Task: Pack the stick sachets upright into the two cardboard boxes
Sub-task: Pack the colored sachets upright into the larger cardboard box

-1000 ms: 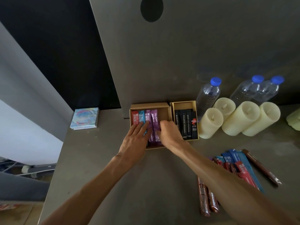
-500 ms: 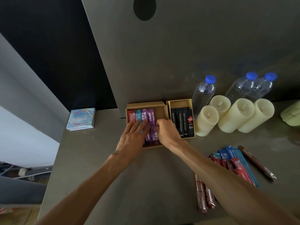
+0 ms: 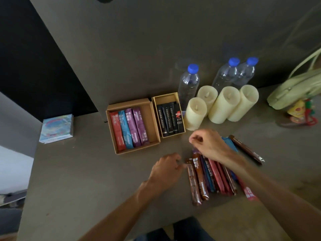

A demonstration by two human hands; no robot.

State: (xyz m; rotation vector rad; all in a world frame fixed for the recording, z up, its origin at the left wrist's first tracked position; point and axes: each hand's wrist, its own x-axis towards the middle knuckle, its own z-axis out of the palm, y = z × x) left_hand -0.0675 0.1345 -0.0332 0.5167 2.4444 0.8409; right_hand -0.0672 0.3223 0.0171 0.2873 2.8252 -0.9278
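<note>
The larger cardboard box [image 3: 150,122] holds a red, a blue and two purple stick sachets [image 3: 129,130] leaning in its left part; its right part is bare. Beside it on the right, the smaller cardboard box [image 3: 165,97] holds several black sachets [image 3: 171,118]. A pile of loose sachets [image 3: 214,176], brown, red and blue, lies on the table in front of the boxes. My left hand [image 3: 165,170] pinches the top end of the leftmost brown sachet [image 3: 193,185]. My right hand [image 3: 211,145] hovers over the pile's far end with its fingers curled together, and nothing shows between them.
Three blue-capped water bottles [image 3: 188,84] and several cream candles [image 3: 195,113] stand right of the boxes. One brown sachet [image 3: 245,148] lies apart at the right. A pale green bag [image 3: 295,87] is far right, a colourful small pack [image 3: 57,128] far left near the table edge.
Both hands have left the larger box and come back toward me to the loose pile. The sachets in the box now show uncovered. The camera has tilted down and right.
</note>
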